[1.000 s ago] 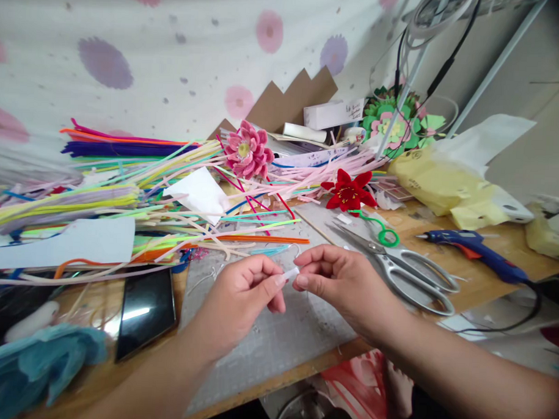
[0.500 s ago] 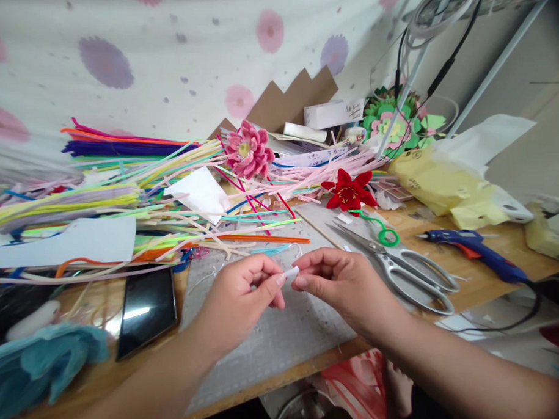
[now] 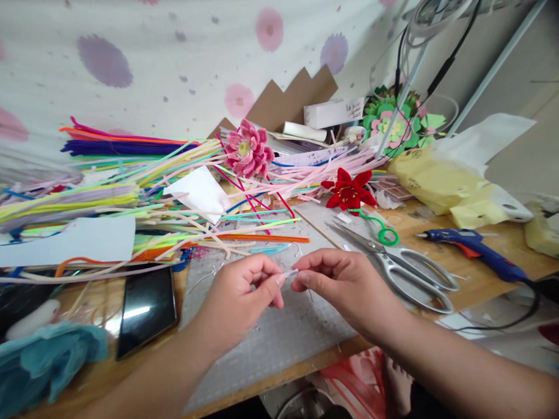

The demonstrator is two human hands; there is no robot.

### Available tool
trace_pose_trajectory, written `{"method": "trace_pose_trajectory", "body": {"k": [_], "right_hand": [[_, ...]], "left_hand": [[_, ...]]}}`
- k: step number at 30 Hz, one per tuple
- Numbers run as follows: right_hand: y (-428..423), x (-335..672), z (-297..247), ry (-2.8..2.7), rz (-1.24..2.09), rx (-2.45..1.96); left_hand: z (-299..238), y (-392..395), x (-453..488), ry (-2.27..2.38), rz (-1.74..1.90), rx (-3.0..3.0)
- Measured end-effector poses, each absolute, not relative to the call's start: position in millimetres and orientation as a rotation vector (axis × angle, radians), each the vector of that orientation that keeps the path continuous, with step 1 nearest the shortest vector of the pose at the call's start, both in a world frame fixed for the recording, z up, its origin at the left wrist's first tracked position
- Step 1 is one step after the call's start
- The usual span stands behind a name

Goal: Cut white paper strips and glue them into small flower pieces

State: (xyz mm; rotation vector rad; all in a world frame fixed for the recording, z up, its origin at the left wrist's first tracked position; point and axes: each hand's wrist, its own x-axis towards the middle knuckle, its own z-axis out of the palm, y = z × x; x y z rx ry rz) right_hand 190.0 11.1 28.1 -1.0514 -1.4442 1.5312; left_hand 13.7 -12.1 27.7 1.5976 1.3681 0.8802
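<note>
Over the grey cutting mat (image 3: 274,350), my left hand (image 3: 246,297) pinches a small white piece (image 3: 291,273), perhaps a folded bit of paper, between thumb and forefinger. The thumb and forefinger of my right hand (image 3: 336,282) close on its other end. Much of the piece is hidden by the fingertips. Silver scissors (image 3: 396,268) lie partly open just right of my right hand. Behind them rests a red pipe-cleaner flower (image 3: 350,190) with a curled green stem (image 3: 375,228).
Bundles of coloured pipe cleaners (image 3: 124,201) cover the left and back, with a pink flower (image 3: 248,148) among them. A blue glue gun (image 3: 480,250) lies at the right, its cable trailing. A phone (image 3: 147,309) and blue fabric-like petals (image 3: 40,360) are at the left front.
The white piece between my fingertips has turned or flattened and looks narrower. My right hand's fingertips have shifted slightly left, closer to my left hand's.
</note>
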Motion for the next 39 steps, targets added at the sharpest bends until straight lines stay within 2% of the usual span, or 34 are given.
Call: {"method": "trace_pose_trajectory", "body": {"k": [10, 16, 25, 30, 36, 39], "right_hand": [[11.9, 196.9, 26.3, -1.576, 1.492, -0.961], [11.1, 194.2, 22.8, -1.333, 1.678, -0.917], [11.3, 182.0, 15.8, -1.102, 1.743, -0.897], [12.0, 184.0, 17.7, -1.244, 1.595, -0.952], [10.6, 188.5, 23.6, -1.58, 1.271, -1.013], [10.6, 189.4, 24.6, -1.639, 1.228, -1.059]], "left_hand": [[28.2, -12.5, 11.9, 1.314, 0.86, 1.522], [27.6, -10.0, 11.8, 1.254, 0.916, 1.435], [25.4, -10.9, 13.1, 1.231, 0.936, 1.386], [24.2, -10.7, 11.9, 1.239, 0.936, 1.378], [25.0, -10.7, 12.4, 1.281, 0.905, 1.417], [26.4, -11.6, 13.1, 1.292, 0.884, 1.443]]}}
